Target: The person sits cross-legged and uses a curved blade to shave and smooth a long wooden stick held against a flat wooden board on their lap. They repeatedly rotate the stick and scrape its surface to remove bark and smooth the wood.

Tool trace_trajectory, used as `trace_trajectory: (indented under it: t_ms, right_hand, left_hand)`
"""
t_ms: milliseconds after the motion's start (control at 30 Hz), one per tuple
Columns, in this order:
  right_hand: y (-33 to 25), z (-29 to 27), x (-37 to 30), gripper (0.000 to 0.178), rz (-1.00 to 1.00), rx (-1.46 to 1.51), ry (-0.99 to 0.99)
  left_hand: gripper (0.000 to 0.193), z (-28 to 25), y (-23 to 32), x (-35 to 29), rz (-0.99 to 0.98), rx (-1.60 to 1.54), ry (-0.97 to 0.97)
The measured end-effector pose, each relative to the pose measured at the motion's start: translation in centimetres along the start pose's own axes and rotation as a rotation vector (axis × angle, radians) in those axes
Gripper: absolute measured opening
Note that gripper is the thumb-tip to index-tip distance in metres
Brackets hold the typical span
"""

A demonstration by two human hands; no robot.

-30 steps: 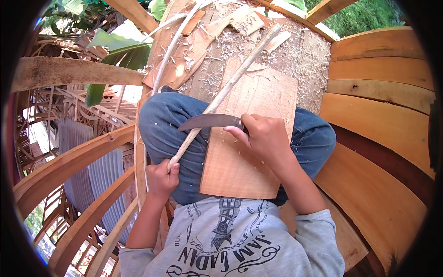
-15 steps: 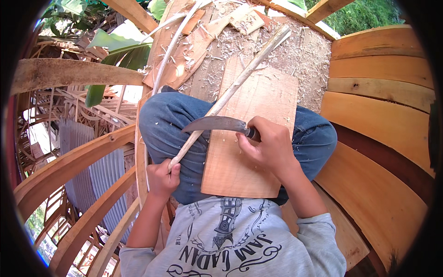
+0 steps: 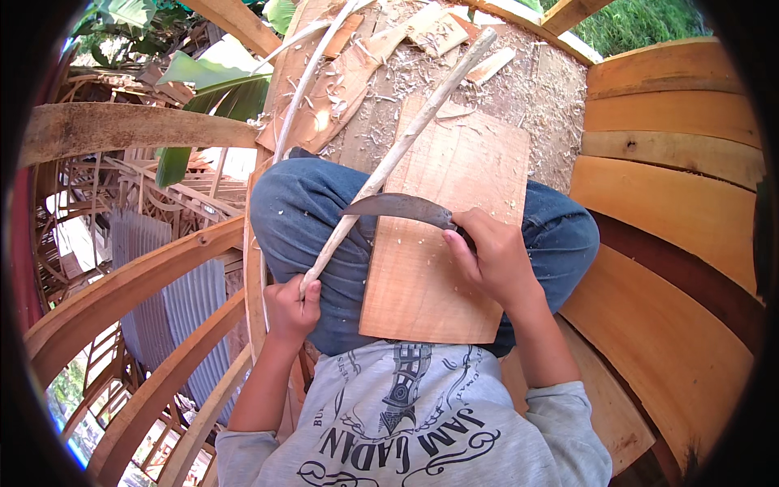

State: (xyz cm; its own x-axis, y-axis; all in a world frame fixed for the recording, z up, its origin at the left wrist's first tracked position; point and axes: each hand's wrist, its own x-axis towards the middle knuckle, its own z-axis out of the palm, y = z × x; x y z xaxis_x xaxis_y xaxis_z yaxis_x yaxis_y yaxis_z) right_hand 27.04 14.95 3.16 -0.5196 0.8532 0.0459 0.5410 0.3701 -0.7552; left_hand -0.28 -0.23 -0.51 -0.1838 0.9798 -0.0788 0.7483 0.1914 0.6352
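Observation:
My left hand is closed round the lower end of a long pale wooden stick, which slants up and away to the right. In my right hand is the handle of a curved knife with a dark grey blade. The blade lies across the stick, its tip just past the stick's left side. Most of the handle is hidden by my fingers. Under the knife, a flat rectangular board rests on my lap between my bent knees.
Wood shavings and offcuts litter the planks ahead. A long thin pale strip runs along the left. Wooden slats wall the right side; railings stand at left, with corrugated sheets beyond.
The knife has shifted slightly right and up the stick, its blade tilting down toward the handle. The stick's far end has swung a little left. My left hand keeps its grip.

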Motion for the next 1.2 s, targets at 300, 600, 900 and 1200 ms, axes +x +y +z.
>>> trace_trajectory:
  t_ms: [300,600,900,1200]
  right_hand:
    - [-0.8,0.7,-0.3,0.017,0.045,0.055,0.084]
    - [-0.6,0.9,-0.3,0.019,0.056,0.039,0.05]
    - [-1.7,0.1,0.2,0.022,0.225,0.201,0.052]
    - [-0.1,-0.7,-0.5,0.032,0.015,0.202,-0.111]
  left_hand:
    - [0.044,0.0,0.1,0.0,-0.01,-0.016,0.005]
    - [0.044,0.0,0.2,0.0,-0.018,-0.018,0.008]
    - [0.042,0.0,0.4,0.0,0.005,0.013,0.021]
    - [0.039,0.1,0.3,-0.2,0.039,0.064,0.028]
